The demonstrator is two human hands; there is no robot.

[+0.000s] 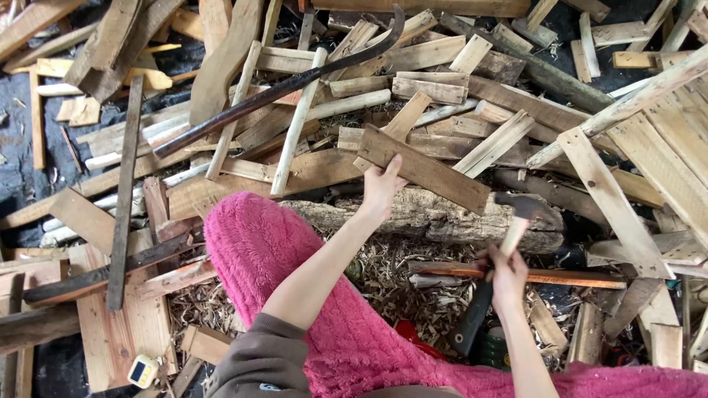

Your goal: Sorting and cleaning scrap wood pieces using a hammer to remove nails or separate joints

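My left hand [381,186] closes around the end of the flat board [424,167] resting tilted on the log [428,217], while my right hand [507,276] fully grips the hatchet [516,221] just beside it, so a glancing chop could strike my fingers.

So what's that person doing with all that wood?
A person sits amid a heap of wood scraps. Their left hand holds a flat wooden board over a rough log. Their right hand holds a small hatchet by its handle, its head by the board's end. Wood shavings lie below the log.
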